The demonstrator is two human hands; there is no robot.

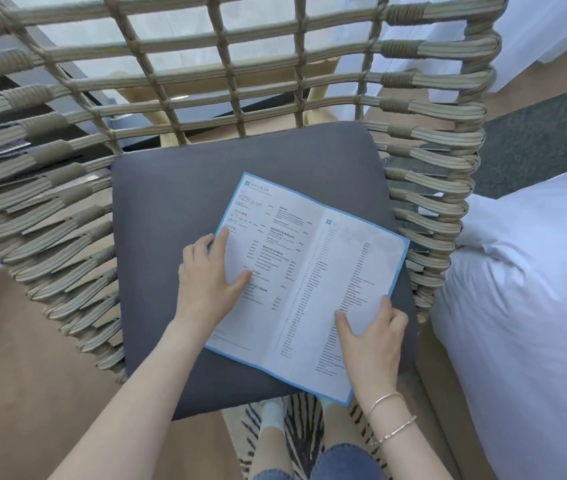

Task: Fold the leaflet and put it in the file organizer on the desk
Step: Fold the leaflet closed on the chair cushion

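Note:
A white leaflet (pixel 309 271) with a blue border and printed menu text lies unfolded on the grey seat cushion (pixel 178 202) of a woven chair. A crease runs down its middle. My left hand (pixel 209 278) rests flat on the leaflet's left edge, fingers spread, pressing it down. My right hand (pixel 372 337) holds the lower right part of the leaflet, thumb on top and fingers curled around its right edge. The file organizer and the desk are not in view.
The chair's woven rope back and sides (pixel 206 74) rise around the cushion. A bed with white bedding (pixel 524 306) stands close on the right. A striped rug (pixel 303 417) and my legs are below the chair's front edge. Wooden floor (pixel 15 375) at left.

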